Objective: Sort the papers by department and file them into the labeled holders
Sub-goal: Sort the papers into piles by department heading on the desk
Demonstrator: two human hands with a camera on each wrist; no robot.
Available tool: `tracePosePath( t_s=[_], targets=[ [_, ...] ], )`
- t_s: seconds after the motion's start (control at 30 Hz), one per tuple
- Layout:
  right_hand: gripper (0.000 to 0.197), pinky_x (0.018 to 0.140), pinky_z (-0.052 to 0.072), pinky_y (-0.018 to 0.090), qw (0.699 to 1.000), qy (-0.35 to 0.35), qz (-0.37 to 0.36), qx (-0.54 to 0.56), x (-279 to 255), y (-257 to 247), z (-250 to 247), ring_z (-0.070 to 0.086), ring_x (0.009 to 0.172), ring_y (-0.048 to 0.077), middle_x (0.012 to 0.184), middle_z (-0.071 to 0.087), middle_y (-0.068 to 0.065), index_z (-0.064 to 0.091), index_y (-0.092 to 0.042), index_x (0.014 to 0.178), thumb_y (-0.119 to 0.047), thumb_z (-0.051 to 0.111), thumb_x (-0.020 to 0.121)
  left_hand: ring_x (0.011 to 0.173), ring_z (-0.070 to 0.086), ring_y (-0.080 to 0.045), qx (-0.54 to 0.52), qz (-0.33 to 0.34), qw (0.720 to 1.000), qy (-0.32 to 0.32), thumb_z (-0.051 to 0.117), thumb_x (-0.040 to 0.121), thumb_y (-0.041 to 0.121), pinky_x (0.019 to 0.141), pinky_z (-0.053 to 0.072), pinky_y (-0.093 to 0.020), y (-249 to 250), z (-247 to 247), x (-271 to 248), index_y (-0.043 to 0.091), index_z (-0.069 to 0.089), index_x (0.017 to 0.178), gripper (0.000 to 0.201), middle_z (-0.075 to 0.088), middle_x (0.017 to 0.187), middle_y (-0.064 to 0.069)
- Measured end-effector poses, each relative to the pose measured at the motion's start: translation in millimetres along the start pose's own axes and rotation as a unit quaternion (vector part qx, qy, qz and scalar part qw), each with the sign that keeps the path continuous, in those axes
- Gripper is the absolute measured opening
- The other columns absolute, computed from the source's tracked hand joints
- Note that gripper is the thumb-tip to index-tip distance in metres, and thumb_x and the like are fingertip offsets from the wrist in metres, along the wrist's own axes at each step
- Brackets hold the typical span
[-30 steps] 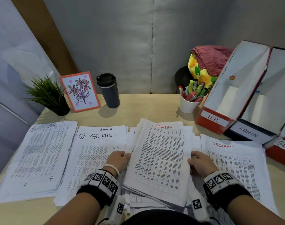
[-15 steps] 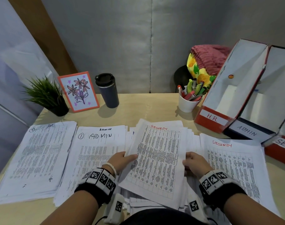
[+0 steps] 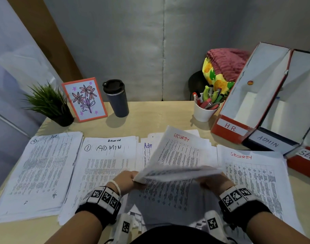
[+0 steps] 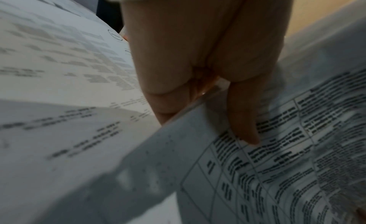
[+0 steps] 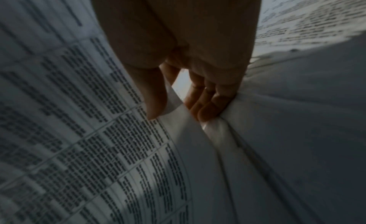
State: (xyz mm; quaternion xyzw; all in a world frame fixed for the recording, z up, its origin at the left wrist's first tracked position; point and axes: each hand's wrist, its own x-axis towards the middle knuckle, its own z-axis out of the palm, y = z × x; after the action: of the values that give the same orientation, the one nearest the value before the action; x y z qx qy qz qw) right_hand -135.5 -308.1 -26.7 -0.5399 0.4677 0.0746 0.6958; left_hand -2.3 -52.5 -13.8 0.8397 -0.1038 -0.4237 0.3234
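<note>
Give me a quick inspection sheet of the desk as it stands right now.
Surface: wooden desk, mostly under paper.
Job's things: HR pile, ADMIN pile, SECURITY pile lying flat; SECURITY sheaf lifted at its near edge, an Adm sheet showing beneath. HR holder, ADMIN holder, SECURITY holder at right; no papers seen in them.
Clutter: plant, flower card, tumbler, pen cup, cloths.
Grippers: left hand and right hand grip the sheaf.
Cables: nothing seen.
Surroundings: grey partition.

3 holders (image 3: 230, 128), 4 paper stacks (image 3: 106, 173), 1 tumbler (image 3: 117, 101), 1 plant (image 3: 48, 103), 1 pen cup (image 3: 203, 112)
</note>
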Motion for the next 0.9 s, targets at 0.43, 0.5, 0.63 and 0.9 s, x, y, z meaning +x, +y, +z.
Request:
tracePosePath(
  t_s=[0.43, 0.5, 0.63, 0.9],
  targets=[
    [0.059, 0.063, 0.056, 0.031, 0.959, -0.243, -0.132, 0.064, -7.7, 5.0, -41.8, 0.068, 0.089, 0.029, 0.106, 0.07, 0.015, 0.072, -0.008, 0.082, -0.031, 0.095, 0.032, 0.079, 0.07, -0.02, -0.268, 0.013, 0.962, -0.053, 0.079, 0.064, 0.044, 0.062, 0.054, -0.024, -9.6, -12.2, -7.8, 0.005, 0.071, 0.095, 0.05, 0.074, 0.086, -0.008],
    [0.063, 0.058, 0.056, 0.028, 0.969, -0.194, -0.132, 0.081, -4.2, 6.5, -45.9, 0.07, 0.077, 0.024, 0.094, 0.072, 0.01, 0.072, -0.008, 0.082, -0.034, 0.094, 0.029, 0.072, 0.066, -0.02, -0.3, -0.017, 0.953, -0.018, 0.059, 0.08, 0.051, 0.059, 0.052, -0.024, -13.4, -13.3, -6.4, 0.002, 0.07, 0.095, 0.053, 0.072, 0.083, -0.009],
    [0.036, 0.06, 0.058, 0.031, 0.996, -0.035, -0.077, 0.039, 18.3, 13.5, -47.1, 0.068, 0.062, 0.022, 0.083, 0.068, 0.022, 0.064, 0.0, 0.088, -0.021, 0.082, 0.066, 0.072, 0.065, -0.023, -0.258, 0.006, 0.963, 0.078, 0.078, 0.071, 0.011, 0.059, 0.052, -0.026, -22.0, -11.2, -1.8, 0.005, 0.066, 0.091, 0.023, 0.068, 0.08, -0.008],
    [0.006, 0.067, 0.043, 0.03, 0.976, 0.059, -0.085, -0.192, 5.1, -1.2, -20.9, 0.058, 0.072, 0.023, 0.078, 0.061, 0.009, 0.06, -0.008, 0.082, -0.013, 0.062, 0.084, 0.104, 0.061, -0.024, -0.234, -0.033, 0.971, 0.037, 0.056, 0.085, 0.047, 0.091, 0.049, -0.04, 0.6, 2.0, -5.5, 0.017, 0.055, 0.119, 0.045, 0.06, 0.118, 0.003]
  ],
)
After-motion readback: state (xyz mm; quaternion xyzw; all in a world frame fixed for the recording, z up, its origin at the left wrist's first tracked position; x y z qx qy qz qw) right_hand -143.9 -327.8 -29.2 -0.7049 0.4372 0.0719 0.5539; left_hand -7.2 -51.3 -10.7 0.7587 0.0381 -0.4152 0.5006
